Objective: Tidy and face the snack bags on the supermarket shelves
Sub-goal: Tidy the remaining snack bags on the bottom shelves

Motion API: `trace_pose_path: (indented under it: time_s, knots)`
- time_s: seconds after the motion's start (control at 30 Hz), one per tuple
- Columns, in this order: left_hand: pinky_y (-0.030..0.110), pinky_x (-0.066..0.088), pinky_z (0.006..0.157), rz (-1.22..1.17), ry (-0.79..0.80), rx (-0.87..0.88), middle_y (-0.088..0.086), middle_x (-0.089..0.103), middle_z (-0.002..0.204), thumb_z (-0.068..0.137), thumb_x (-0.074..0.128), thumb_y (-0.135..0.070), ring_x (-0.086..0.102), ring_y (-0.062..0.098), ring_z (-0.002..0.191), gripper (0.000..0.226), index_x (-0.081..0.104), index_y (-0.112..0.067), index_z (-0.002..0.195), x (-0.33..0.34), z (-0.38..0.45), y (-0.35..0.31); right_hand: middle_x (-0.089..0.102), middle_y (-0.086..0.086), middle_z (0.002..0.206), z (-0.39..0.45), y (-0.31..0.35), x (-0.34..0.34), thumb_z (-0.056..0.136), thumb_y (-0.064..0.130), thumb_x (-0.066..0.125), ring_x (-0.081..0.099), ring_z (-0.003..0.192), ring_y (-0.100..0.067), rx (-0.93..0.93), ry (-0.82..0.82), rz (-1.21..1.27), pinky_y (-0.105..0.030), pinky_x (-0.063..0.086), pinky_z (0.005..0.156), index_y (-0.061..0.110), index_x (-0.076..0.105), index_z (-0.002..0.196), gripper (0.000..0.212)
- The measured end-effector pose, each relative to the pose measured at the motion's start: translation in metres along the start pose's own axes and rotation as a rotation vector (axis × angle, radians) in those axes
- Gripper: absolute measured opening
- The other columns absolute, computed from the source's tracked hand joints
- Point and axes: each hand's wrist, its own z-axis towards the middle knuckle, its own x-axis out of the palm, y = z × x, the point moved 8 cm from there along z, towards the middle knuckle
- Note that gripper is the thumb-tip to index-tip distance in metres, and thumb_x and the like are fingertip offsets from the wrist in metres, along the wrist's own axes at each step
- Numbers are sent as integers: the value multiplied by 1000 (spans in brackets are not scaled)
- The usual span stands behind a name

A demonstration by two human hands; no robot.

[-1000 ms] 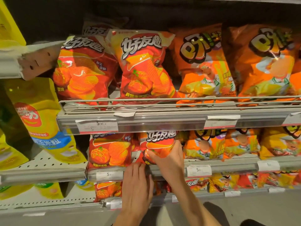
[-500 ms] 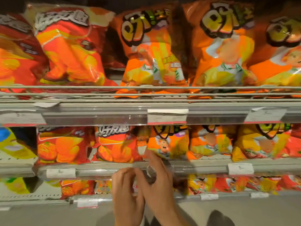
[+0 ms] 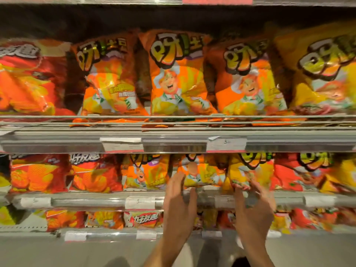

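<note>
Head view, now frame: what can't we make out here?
- Right hand: motion-blurred; whether it grips the yellow snack bag is unclear.
- Left hand: fingertips by the orange snack bag; contact not resolvable.
- Price labels: print too small and blurred.
- Bottom-shelf bags: tops hidden by the shelf rail.
- Red bag: cut off by the left edge.

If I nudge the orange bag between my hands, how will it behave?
The orange bag looks puffed, so probably light and squashy. Its glossy film may slip under the left hand. Standing upright behind the shelf rail, it could tip backward.
</note>
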Motion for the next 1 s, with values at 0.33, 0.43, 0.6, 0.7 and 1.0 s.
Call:
trace_pose_path:
  time_s: [0.33,0.43,0.6,0.7,1.0]
  knots:
    - [46,47,98,60,23,-309,9,55,110,60,89,-56,52,27,110,71,52,-11,100,44,62,0,60,-29,117,92,-18,17,60,42,94,60,108,-44,-204,328,-167,-53,52,97,-14,48,131,102]
    - [42,57,81,-6,55,-397,7,67,92,60,92,-48,65,23,84,53,59,-16,87,52,71,8,41,-3,69,104,-21,17,61,51,88,40,58,-22,-177,424,-1,-23,44,54,3,48,99,74]
    - [30,50,70,-72,-24,-398,-4,66,76,62,95,-33,62,7,69,47,49,-31,76,49,72,16,36,-5,72,105,-23,16,64,46,92,35,64,-20,-66,481,98,-35,38,53,8,45,100,71]
    - [31,52,76,-95,-66,-330,0,66,92,62,94,-34,64,10,83,56,53,-22,98,44,70,13,50,-12,80,103,-20,12,64,51,91,46,70,-24,-8,458,108,-29,44,58,8,43,106,77]
    - [6,46,65,-62,-102,-220,-15,64,84,60,94,-41,62,-12,78,67,49,-26,107,33,70,-2,45,23,126,89,-2,-3,54,65,89,39,121,0,52,474,214,-13,36,92,19,31,153,123]
